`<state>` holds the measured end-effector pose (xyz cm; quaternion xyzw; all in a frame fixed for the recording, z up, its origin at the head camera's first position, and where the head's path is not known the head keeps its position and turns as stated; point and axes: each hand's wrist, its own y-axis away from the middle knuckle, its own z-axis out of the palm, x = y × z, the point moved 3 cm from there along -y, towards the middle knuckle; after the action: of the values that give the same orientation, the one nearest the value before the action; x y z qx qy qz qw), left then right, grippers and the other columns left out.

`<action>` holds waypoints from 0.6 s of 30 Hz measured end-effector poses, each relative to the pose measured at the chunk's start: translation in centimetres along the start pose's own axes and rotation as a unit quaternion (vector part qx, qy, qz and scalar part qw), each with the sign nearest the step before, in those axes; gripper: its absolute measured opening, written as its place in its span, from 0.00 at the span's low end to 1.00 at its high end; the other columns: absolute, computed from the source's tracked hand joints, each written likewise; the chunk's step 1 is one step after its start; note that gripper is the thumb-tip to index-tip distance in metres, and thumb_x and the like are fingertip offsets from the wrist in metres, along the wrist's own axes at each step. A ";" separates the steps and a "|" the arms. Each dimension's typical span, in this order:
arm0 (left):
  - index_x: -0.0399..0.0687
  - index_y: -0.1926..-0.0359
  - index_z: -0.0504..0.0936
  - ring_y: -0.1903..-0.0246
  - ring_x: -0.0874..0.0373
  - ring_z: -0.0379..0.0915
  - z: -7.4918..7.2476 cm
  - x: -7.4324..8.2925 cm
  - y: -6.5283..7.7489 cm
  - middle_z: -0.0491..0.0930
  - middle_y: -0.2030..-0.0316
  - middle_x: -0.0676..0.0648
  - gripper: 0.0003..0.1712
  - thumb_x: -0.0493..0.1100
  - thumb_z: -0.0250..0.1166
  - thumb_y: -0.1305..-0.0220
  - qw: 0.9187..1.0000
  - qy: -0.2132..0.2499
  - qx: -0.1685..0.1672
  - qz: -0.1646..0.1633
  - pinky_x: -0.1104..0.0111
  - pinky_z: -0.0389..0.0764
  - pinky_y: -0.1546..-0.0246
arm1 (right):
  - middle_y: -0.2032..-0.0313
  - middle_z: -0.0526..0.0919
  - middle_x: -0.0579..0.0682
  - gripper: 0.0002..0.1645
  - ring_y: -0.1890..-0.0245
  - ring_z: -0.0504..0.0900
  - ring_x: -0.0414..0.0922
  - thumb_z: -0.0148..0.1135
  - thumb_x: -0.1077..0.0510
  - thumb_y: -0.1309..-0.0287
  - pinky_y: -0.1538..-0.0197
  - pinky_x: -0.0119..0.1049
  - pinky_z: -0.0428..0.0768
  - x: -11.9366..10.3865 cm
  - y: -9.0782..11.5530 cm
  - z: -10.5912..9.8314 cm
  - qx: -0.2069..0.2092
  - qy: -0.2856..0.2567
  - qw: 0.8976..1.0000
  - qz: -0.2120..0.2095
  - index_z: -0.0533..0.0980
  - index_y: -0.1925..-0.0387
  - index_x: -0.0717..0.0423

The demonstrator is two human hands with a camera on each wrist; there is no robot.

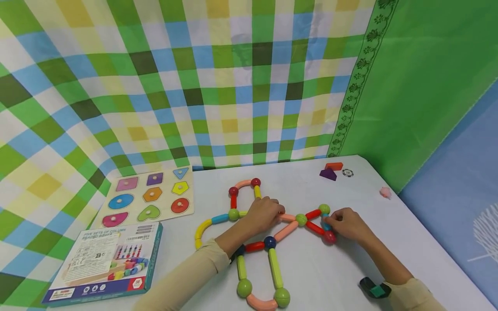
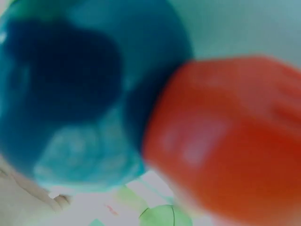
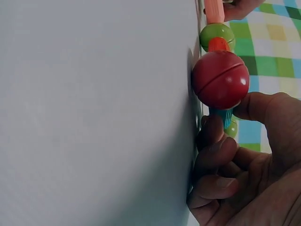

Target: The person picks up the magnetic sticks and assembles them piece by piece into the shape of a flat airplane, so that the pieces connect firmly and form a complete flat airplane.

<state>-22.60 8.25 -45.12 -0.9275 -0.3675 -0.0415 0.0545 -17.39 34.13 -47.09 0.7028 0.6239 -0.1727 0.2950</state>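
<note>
A flat figure of magnetic rods and balls lies on the white table. At its right end my right hand [image 1: 348, 222] pinches a short blue rod [image 1: 326, 223] between a green ball [image 1: 324, 209] and a red ball [image 1: 330, 237]. Two red rods join these to another green ball [image 1: 301, 219]. My left hand [image 1: 266, 211] is over the figure's middle, fingertips at a pink rod [image 1: 288, 217]; it hides the rod's left end. Close to the left wrist camera are a dark blue ball [image 2: 94, 84] and a red rod [image 2: 230, 136].
A shape puzzle board [image 1: 144, 196] and a boxed bead set [image 1: 109, 263] stand at the left. Toward the back right lie an orange block [image 1: 334, 166], a purple block [image 1: 328, 174], a round token [image 1: 348, 172] and a small pink piece [image 1: 385, 192]. Checked cloth hangs behind.
</note>
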 end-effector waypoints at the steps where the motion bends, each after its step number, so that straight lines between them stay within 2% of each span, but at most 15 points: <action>1: 0.61 0.51 0.83 0.66 0.62 0.67 0.0 0.0 -0.2 0.79 0.63 0.58 0.15 0.50 0.66 0.39 1.000 -0.003 -0.001 -0.002 0.71 0.70 0.63 | 0.78 0.73 0.49 0.19 0.74 0.70 0.45 0.62 0.44 0.42 0.74 0.36 0.68 0.0 -0.1 -0.1 0.001 -0.001 1.000 0.002 0.79 0.72 0.57; 6: 0.61 0.49 0.82 0.63 0.61 0.68 -0.3 -0.3 -0.8 0.79 0.61 0.57 0.16 0.50 0.65 0.38 1.000 -0.008 0.000 -0.012 0.69 0.71 0.60 | 0.77 0.73 0.49 0.21 0.74 0.70 0.46 0.61 0.43 0.42 0.74 0.36 0.68 0.3 -0.5 -0.6 0.004 -0.002 1.000 0.012 0.79 0.69 0.58; 10: 0.63 0.47 0.81 0.56 0.59 0.69 -1.5 -1.5 -0.1 0.78 0.55 0.56 0.19 0.52 0.65 0.39 0.999 -0.007 0.012 -0.044 0.65 0.72 0.54 | 0.75 0.73 0.50 0.23 0.73 0.70 0.46 0.60 0.42 0.42 0.74 0.36 0.69 0.8 -0.5 -1.3 0.009 0.004 1.000 0.020 0.78 0.67 0.60; 14: 0.61 0.44 0.78 0.48 0.57 0.69 -3.6 -3.3 2.1 0.77 0.49 0.54 0.22 0.55 0.65 0.39 0.996 -0.006 0.040 -0.081 0.59 0.72 0.48 | 0.75 0.73 0.50 0.24 0.73 0.70 0.46 0.60 0.41 0.42 0.75 0.36 0.69 1.5 -0.1 -2.5 0.021 0.031 0.999 0.020 0.77 0.66 0.61; 18: 0.60 0.42 0.77 0.46 0.55 0.69 -6.0 -4.8 5.4 0.76 0.47 0.52 0.25 0.57 0.64 0.40 0.990 -0.028 0.086 -0.112 0.57 0.71 0.47 | 0.77 0.75 0.50 0.32 0.76 0.71 0.47 0.58 0.37 0.43 0.77 0.39 0.68 0.3 0.9 -3.6 0.067 0.121 0.990 0.013 0.75 0.58 0.63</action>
<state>-22.59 0.36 -40.12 -0.8734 -0.4722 0.0101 0.1189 -16.92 36.55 -44.33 0.7446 0.6329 -0.1241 0.1721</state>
